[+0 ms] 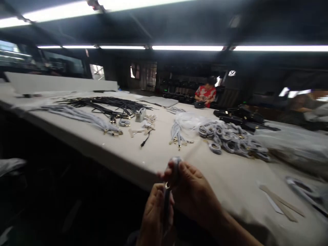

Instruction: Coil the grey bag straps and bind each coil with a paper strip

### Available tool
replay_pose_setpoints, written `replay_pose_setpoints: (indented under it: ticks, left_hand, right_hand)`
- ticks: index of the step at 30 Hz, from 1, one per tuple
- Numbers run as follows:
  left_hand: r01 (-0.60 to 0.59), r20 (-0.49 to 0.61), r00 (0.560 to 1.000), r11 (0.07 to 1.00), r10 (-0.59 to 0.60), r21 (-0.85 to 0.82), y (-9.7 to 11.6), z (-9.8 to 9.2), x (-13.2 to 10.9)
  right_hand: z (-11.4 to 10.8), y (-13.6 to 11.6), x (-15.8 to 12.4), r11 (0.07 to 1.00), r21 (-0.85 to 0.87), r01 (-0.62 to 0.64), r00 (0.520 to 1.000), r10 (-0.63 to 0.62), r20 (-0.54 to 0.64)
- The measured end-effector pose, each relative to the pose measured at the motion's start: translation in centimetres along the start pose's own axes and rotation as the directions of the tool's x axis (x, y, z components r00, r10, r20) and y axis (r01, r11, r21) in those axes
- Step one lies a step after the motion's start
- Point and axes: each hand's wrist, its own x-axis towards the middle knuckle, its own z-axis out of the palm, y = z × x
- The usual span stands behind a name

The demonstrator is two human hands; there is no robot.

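Observation:
Close in front of me, over the table's near edge, both hands are closed around one strap (175,164). Its pale grey upper part looks folded or coiled, though blur hides the detail. My right hand (196,193) pinches this upper part between thumb and fingers. Lower down, my left hand (155,213) is wrapped round a darker length of the strap. A small gold-coloured metal fitting (167,185) shows between the two hands. Beyond them lies a bunch of loose grey straps (177,131) with gold clasps.
Coiled grey straps (229,138) are heaped right of centre. Black straps (102,104) and long grey straps (79,116) lie at left, near a tape dispenser (140,115). Flat strips (282,203) rest at right. Across the table stands a person in red (205,94).

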Motion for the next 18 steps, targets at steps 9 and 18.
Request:
replay_pose_setpoints:
  ticks: [9, 18]
  left_hand:
    - [0.052, 0.141, 0.983, 0.918, -0.116, 0.392, 3.7, -4.6, 0.3]
    - [-0.031, 0.185, 0.973, 0.719, -0.137, 0.694, 6.6, -9.0, 1.6]
  right_hand:
    - [-7.0, -2.1, 3.7, -0.092, -0.711, 0.697, 0.716, 0.123, 0.687]
    - [-7.1, 0.0, -0.2, 0.073, -0.959, 0.275, 0.798, 0.539, 0.270]
